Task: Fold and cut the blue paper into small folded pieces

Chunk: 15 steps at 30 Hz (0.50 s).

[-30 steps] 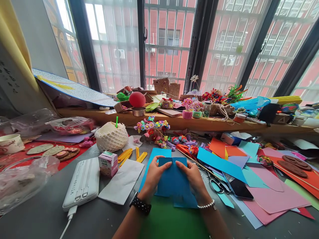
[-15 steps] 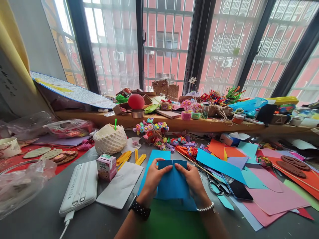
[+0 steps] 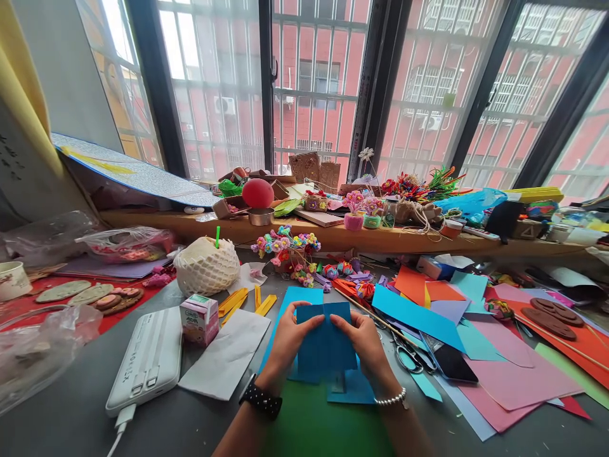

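Between my hands is a piece of blue paper [image 3: 327,352], held up with a line or slit down the middle of its top edge. My left hand [image 3: 287,343] pinches it left of that line, thumb on the near face. On the other side, my right hand [image 3: 367,339] grips it the same way, the two thumbs close together. Fingers behind the paper are mostly hidden. A larger blue sheet [image 3: 304,296] lies on the table beyond and left of my hands. Below the held paper are another blue piece [image 3: 354,391] and a green surface [image 3: 309,425].
At right lie a blue strip [image 3: 419,318], scissors [image 3: 408,358], a phone [image 3: 451,362] and coloured paper sheets [image 3: 518,387]. On the left are a white power bank [image 3: 145,358], a small pink carton [image 3: 200,320], a white paper [image 3: 226,358] and a net-wrapped coconut [image 3: 207,266].
The held blue paper has tipped more upright, and its lower edge has risen, showing more of the blue piece and green surface beneath. Both hands keep their pinch. The view has shifted slightly.
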Motion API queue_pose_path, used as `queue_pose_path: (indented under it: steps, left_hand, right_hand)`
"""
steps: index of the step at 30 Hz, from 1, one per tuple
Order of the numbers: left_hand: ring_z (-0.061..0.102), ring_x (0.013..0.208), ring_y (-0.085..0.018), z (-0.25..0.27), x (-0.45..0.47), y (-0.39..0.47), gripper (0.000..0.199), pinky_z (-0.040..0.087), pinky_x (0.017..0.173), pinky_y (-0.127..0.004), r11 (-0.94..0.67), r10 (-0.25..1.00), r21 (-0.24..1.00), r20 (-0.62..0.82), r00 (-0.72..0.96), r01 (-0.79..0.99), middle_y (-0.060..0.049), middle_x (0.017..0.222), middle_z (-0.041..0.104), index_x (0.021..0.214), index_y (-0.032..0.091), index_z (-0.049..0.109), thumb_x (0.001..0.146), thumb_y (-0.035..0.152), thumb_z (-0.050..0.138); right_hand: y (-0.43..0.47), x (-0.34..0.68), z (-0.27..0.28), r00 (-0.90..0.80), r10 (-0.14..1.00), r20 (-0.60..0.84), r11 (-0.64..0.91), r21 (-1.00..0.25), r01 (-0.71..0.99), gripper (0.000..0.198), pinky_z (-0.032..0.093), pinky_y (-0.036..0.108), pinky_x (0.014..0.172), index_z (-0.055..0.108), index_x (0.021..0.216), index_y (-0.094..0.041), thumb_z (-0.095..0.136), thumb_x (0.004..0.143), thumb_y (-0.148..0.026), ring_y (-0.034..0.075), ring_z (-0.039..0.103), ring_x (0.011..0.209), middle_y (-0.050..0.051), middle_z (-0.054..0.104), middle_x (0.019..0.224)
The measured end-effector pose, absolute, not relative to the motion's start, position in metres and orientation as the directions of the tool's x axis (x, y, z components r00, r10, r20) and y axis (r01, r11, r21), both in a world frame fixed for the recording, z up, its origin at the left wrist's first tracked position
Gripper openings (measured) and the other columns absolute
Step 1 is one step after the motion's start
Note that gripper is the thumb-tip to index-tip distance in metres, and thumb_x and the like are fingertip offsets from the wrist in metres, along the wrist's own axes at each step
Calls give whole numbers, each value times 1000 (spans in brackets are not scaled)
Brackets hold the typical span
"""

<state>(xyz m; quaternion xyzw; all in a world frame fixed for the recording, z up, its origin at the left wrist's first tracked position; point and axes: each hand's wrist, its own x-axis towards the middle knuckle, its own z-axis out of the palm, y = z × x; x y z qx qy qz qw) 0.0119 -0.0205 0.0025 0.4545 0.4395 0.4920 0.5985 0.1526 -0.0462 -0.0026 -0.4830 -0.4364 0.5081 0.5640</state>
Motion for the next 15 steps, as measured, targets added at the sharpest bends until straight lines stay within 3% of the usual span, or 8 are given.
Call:
queue_pose_path:
  steps: [15]
  left_hand:
    - [59, 52, -16, 6, 16, -25, 59, 48, 50, -27, 140, 986, 945, -107, 125, -295, 3, 61, 58, 91, 18, 43, 46, 33, 78]
  right_hand:
    - [-47, 149, -2, 65, 994, -90, -66, -949, -309, 39, 49, 34, 67, 64, 80, -15, 69, 56, -44, 24, 63, 72, 5, 68, 71]
